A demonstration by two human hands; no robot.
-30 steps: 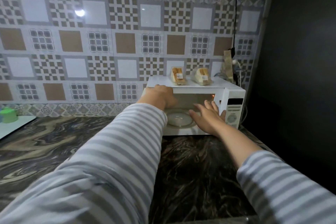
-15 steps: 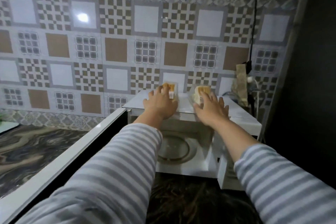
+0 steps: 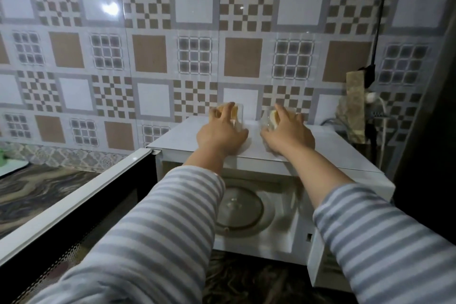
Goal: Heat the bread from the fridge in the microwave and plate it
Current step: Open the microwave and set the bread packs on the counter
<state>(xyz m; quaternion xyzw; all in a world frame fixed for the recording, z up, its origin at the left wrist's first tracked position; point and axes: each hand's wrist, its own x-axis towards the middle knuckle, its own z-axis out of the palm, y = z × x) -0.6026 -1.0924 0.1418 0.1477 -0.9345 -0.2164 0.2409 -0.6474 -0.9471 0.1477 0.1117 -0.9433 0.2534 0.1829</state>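
Two wrapped bread packs sit on top of the white microwave [image 3: 330,150]. My left hand [image 3: 222,134] curls its fingers round the left bread pack [image 3: 237,116]. My right hand [image 3: 287,134] does the same on the right bread pack [image 3: 271,119]. Both packs are mostly hidden under my fingers. The microwave door [image 3: 81,207] stands swung open to the left. Inside, the glass turntable [image 3: 240,210] lies bare.
A dark marbled counter [image 3: 37,192] runs to the left, with a white board and a green object [image 3: 2,155] at its far left edge. Behind the microwave at the right are a plug, cables [image 3: 370,99] and a brown packet. A dark surface closes the right side.
The microwave door swung open to the left. Both hands went from the microwave's front up to its top and closed on the two bread packs. The camera came closer.
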